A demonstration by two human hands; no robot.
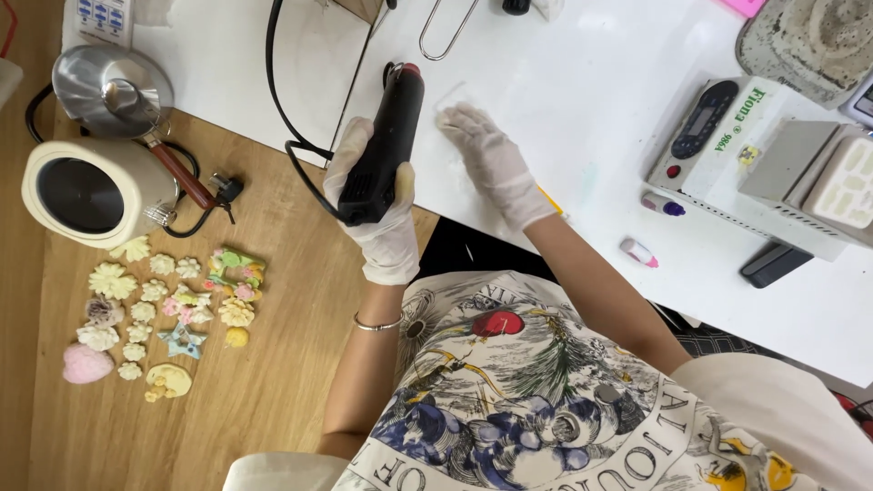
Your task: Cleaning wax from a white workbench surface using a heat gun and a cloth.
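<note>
I see the left hand point(382, 214), gloved, gripping a black heat gun point(386, 145) pointed up the white table point(582, 109). The gloved right hand point(491, 164) lies flat, fingers pressing a small clear piece point(452, 95) just beside the nozzle.

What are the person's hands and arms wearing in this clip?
Both the left hand and the right hand wear thin, whitish disposable gloves, slightly wrinkled, ending at the wrists. A slim silver bangle circles the left wrist. The forearms are bare; short, pale sleeves of a printed T-shirt start near the shoulders.
</note>
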